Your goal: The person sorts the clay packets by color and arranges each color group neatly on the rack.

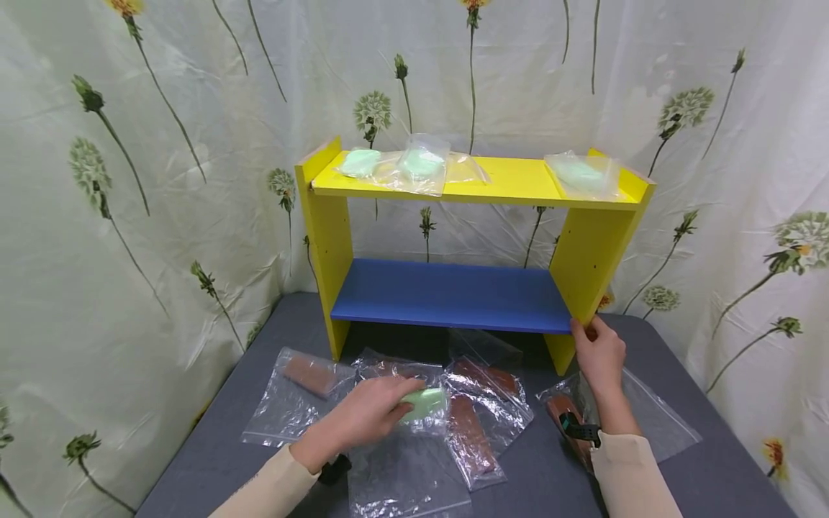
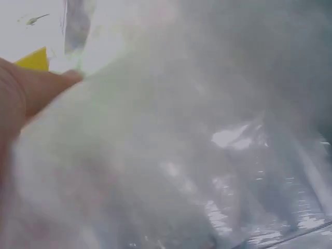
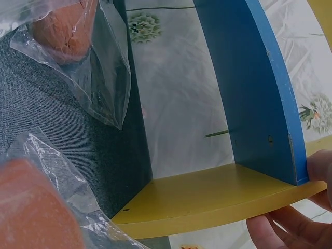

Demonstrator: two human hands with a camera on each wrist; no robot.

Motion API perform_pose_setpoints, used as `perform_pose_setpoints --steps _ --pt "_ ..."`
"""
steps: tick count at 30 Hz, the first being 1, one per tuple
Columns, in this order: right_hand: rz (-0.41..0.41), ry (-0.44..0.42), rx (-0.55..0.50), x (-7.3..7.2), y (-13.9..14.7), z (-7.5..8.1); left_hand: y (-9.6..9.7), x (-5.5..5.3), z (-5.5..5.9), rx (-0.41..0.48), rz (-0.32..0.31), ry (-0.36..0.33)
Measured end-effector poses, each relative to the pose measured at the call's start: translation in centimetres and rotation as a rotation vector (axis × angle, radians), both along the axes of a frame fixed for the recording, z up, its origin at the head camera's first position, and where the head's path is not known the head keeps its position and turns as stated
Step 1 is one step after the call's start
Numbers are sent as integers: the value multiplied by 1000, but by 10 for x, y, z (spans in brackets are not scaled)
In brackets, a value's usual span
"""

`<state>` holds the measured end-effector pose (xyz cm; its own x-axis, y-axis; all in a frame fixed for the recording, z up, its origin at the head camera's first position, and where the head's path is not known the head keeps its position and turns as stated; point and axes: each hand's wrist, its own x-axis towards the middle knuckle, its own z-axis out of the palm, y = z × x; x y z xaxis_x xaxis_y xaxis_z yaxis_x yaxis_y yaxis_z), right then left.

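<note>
In the head view my left hand [image 1: 369, 411] pinches a clear zip bag [image 1: 411, 467] at a pale green block [image 1: 427, 404] inside it, above other bags on the table. That plastic [image 2: 171, 140] blurs across most of the left wrist view, with a finger at its left. My right hand [image 1: 599, 354] grips the right side panel [image 1: 592, 252] of a yellow and blue shelf unit at the blue shelf's [image 1: 447, 295] front corner. In the right wrist view, the thumb lies by the blue shelf's end and the fingers [image 3: 262, 231] wrap the yellow panel's outer side.
Bags with brown-red blocks lie on the dark table [image 1: 214, 439]: one at left [image 1: 311, 374], several in the middle [image 1: 469, 432], one at right [image 1: 563, 417]. Bags with pale green pieces [image 1: 421, 164] rest on the yellow top shelf [image 1: 512, 180]. A flowered curtain [image 1: 194, 129] hangs behind.
</note>
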<state>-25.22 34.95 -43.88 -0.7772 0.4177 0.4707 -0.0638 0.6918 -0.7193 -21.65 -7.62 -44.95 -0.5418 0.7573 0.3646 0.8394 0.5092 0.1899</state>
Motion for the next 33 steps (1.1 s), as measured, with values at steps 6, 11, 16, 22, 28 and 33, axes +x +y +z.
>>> perform_pose_setpoints --steps 6,11,16,22,28,33 --pt "-2 -5 0 0 2 -1 6 -6 29 206 -51 -63" --pt "-4 -17 -3 -2 3 -3 16 -10 50 365 -62 -39" --pt "0 -8 1 -2 4 -4 26 -10 74 469 -51 -102" --pt "-2 26 21 -2 4 -5 34 -8 110 484 -125 -156" --pt "-3 25 22 -2 5 -5 48 -16 144 496 -207 -101" --pt "-8 23 29 -5 4 -4 58 -29 167 539 -239 -49"
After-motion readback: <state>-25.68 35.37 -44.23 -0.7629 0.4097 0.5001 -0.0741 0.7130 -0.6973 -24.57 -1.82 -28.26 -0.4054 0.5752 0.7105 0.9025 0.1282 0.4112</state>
